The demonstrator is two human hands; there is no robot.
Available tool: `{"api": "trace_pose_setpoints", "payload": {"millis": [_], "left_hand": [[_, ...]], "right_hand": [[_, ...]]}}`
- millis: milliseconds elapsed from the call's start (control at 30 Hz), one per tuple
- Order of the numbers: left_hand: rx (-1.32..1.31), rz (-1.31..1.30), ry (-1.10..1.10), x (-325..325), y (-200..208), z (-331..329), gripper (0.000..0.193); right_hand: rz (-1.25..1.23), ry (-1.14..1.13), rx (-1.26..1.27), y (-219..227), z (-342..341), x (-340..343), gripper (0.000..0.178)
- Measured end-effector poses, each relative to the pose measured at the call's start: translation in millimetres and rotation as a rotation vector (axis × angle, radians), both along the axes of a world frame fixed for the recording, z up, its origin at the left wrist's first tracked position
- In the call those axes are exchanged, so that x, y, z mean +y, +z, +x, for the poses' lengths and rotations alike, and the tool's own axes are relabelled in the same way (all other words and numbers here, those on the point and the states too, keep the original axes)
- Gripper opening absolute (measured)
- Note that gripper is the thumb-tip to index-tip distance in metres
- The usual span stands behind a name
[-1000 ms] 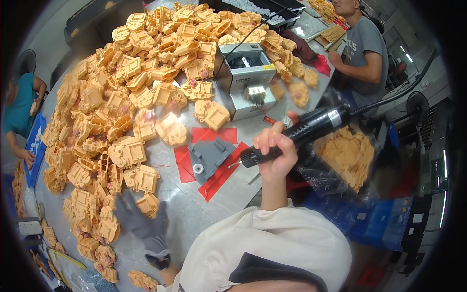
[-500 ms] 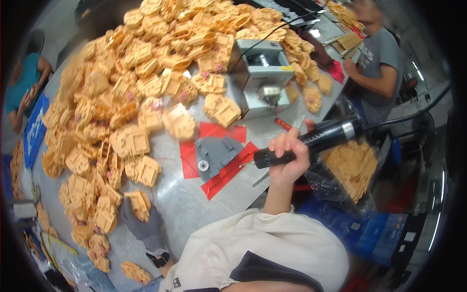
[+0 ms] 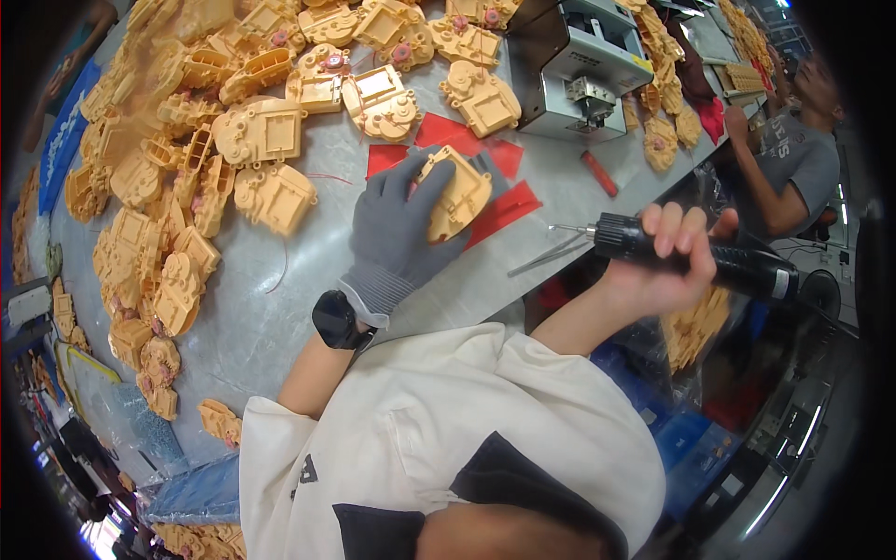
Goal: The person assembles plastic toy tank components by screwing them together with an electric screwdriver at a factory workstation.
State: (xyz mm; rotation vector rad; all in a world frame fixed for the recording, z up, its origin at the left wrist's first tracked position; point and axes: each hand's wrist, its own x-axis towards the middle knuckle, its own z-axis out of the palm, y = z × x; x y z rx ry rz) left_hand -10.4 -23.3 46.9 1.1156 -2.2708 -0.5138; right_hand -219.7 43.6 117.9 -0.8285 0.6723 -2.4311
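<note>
My left hand (image 3: pixel 397 219), in a grey glove with a black watch at the wrist, is closed around a light-orange plastic housing (image 3: pixel 465 198). The housing is over the grey fixture block (image 3: pixel 486 168), which it mostly covers; whether it rests in the block is hard to see. Red tape (image 3: pixel 506 211) lies on the metal table around the block. In my bare right hand (image 3: pixel 674 259) is a black electric screwdriver (image 3: pixel 622 235), fingers wrapped round its body. Its thin bit points left, toward the housing but apart from it.
Many similar housings (image 3: pixel 257 131) are heaped across the table's left and far side. A grey metal machine (image 3: pixel 579 79) stands at the far right, with a red stick-like item (image 3: pixel 599 175) before it. Tweezers (image 3: pixel 549 254) lie near the table edge. Another person (image 3: pixel 789 168) works at the right.
My left hand has come from the table's left side to the fixture, bringing a housing. My right hand with the screwdriver now appears farther right. The view has shifted.
</note>
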Motion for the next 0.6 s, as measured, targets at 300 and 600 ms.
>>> {"api": "trace_pose_setpoints", "payload": {"millis": [300,600], "left_hand": [[0.622,0.485,0.154,5.5,-3.0,4.4,0.062],[0.163,0.93,0.136,-35.9,9.4,0.0,0.044]], "right_hand": [[0.034,-0.041,-0.039,-9.3,-3.8,5.2,0.045],[0.023,0.018,-0.065,-7.5,-11.9,-3.5,0.045]]}}
